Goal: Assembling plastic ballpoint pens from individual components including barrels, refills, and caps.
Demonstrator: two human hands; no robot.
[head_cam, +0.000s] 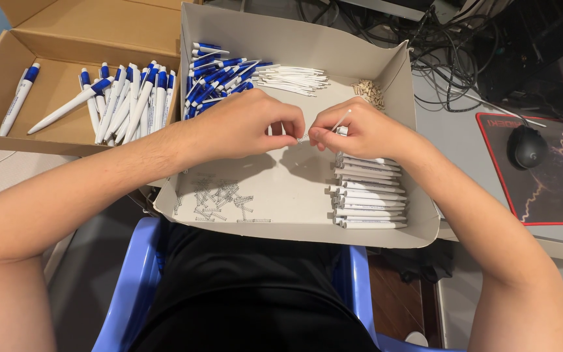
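Observation:
My left hand (249,127) and my right hand (360,130) meet fingertip to fingertip over the middle of a shallow grey cardboard tray (386,55). My right hand pinches a thin white pen refill (341,120) that sticks up and to the right. My left hand's fingers are closed on a small spring at the refill's tip; it is too small to see clearly. Under my right hand lies a stack of white pen barrels (369,195). Small metal springs (219,199) are scattered on the tray's floor near me at the left.
Blue pen parts (213,75), white refills (291,78) and small beige pieces (367,92) lie at the tray's far side. A brown cardboard box (53,45) at the left holds assembled blue-and-white pens (128,101). A mouse (528,146) on a mat sits at the right, cables behind.

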